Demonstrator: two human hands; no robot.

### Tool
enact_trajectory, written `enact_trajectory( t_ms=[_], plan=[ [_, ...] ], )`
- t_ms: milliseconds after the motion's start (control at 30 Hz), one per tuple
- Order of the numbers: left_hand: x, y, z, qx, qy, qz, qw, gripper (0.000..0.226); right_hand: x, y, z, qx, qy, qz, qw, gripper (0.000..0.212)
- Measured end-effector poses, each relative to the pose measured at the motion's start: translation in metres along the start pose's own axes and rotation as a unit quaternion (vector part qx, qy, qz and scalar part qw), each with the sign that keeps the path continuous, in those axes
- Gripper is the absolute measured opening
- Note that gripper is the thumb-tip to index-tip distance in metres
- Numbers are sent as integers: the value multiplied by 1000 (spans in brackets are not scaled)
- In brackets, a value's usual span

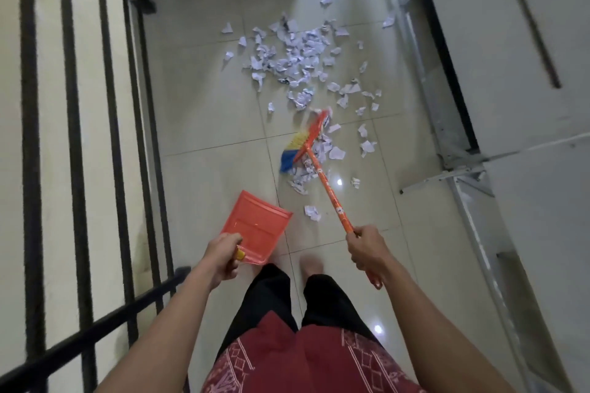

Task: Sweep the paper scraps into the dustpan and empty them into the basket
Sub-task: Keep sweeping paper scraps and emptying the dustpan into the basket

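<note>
White paper scraps (297, 56) lie scattered over the tiled floor ahead, with a smaller clump (314, 155) under the broom head. My right hand (367, 249) grips the orange handle of a broom (325, 183) whose blue and yellow bristles (292, 155) rest on the floor among the scraps. My left hand (223, 254) holds an orange dustpan (255, 226) by its handle, tilted just above the floor, left of the broom and with nothing in it. No basket is in view.
A black metal railing (73, 137) runs along the left side and across the bottom left. On the right stand a white wall and a door with a grey metal frame (453, 150). My bare foot (311, 265) is on the tiles below the dustpan.
</note>
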State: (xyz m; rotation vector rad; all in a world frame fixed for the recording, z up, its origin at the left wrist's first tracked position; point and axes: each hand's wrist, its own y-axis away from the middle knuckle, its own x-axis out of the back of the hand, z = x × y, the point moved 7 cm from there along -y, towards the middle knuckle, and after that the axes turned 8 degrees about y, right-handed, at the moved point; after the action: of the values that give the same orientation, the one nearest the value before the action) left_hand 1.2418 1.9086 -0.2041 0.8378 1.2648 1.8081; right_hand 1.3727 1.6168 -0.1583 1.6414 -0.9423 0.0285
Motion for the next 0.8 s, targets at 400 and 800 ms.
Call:
enact_trajectory(
  t_ms=[400,800],
  plan=[
    [25,6,15,-25,-122,47,991,4,52,39,88,45,261,-27,964,17],
    [19,13,30,-48,-166,13,985,9,69,30,48,5,364,44,930,20]
  ],
)
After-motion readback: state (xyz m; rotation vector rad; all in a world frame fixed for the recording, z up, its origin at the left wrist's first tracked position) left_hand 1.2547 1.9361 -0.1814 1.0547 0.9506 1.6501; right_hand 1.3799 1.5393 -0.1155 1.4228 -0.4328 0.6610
